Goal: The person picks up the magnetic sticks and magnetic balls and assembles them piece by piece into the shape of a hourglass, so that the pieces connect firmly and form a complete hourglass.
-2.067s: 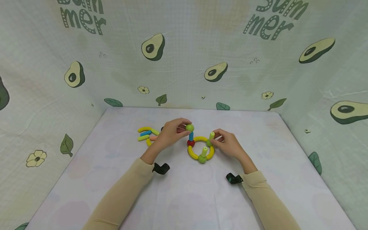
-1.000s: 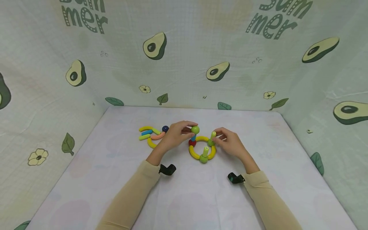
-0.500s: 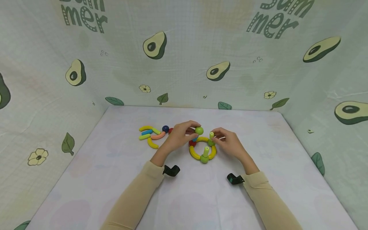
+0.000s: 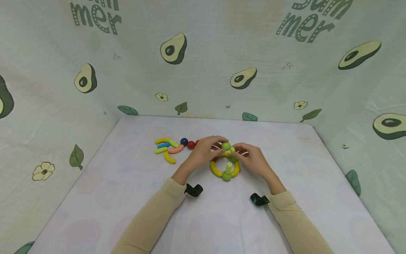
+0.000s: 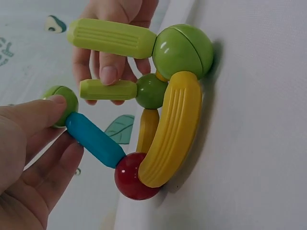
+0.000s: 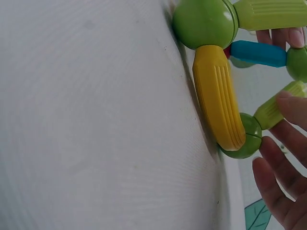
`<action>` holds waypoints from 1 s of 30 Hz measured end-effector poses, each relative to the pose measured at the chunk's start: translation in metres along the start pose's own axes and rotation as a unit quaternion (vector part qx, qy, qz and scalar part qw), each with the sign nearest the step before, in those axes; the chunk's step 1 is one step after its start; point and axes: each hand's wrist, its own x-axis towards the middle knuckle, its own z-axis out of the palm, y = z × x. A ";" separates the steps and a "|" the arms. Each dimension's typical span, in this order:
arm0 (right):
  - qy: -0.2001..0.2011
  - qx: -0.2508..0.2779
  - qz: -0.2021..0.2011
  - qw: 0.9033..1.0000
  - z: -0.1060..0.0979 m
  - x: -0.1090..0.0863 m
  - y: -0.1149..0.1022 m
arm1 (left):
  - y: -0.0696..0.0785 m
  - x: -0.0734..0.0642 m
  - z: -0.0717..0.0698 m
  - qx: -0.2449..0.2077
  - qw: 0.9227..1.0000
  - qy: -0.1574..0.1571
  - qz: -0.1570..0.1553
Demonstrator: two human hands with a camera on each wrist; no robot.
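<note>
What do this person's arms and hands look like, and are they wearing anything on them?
The left hand and right hand are human and ungloved. The left sleeve and right sleeve are long, plain beige, ending near the wrists. At each cuff sits a small, angular black device: left device, right device. No cables are visible.

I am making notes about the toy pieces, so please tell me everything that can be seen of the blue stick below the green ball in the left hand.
The blue stick is straight and faceted, with narrowed ends and a smooth, plastic-like surface. It leans instead of standing upright. Its lower end meets the red ball; its upper end meets the green ball that the left hand holds. Whether a fingertip also touches it is unclear.
</note>
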 end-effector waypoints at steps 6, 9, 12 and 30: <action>0.001 0.001 -0.003 1.000 0.001 0.000 0.000 | 0.002 0.001 0.004 0.016 1.000 0.001 -0.002; 0.004 -0.003 -0.004 1.000 0.001 -0.001 -0.001 | 0.003 0.002 0.005 0.015 1.000 0.006 -0.003; 0.007 -0.007 -0.004 1.000 0.001 -0.001 -0.001 | 0.003 0.002 0.004 0.011 1.000 0.008 -0.001; 0.001 -0.017 -0.008 1.000 0.003 -0.002 -0.006 | 0.001 -0.007 -0.007 -0.018 0.998 -0.062 0.020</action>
